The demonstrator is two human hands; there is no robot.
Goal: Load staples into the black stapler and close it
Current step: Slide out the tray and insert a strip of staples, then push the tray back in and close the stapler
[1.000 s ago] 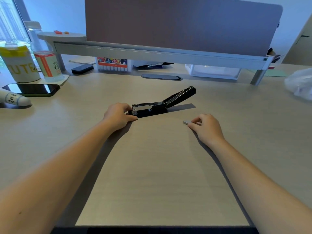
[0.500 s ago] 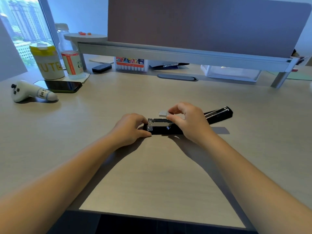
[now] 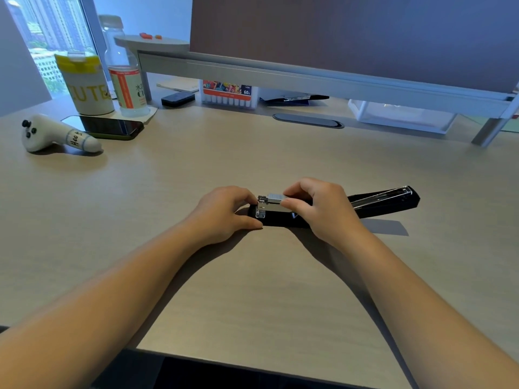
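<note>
While our left hand (image 3: 224,211) pinched the stapler (image 3: 382,204) front, our right hand (image 3: 320,206) pinched the brittle staples (image 3: 276,198) sidewise.

The desk (image 3: 252,276) has a light wood top. In the middle lies the black stapler (image 3: 382,204), opened flat. At the far left lie a white controller (image 3: 53,134) and a dark phone (image 3: 109,127). Behind them stand a yellow-topped can (image 3: 87,85) and a clear bottle (image 3: 125,74).
</note>
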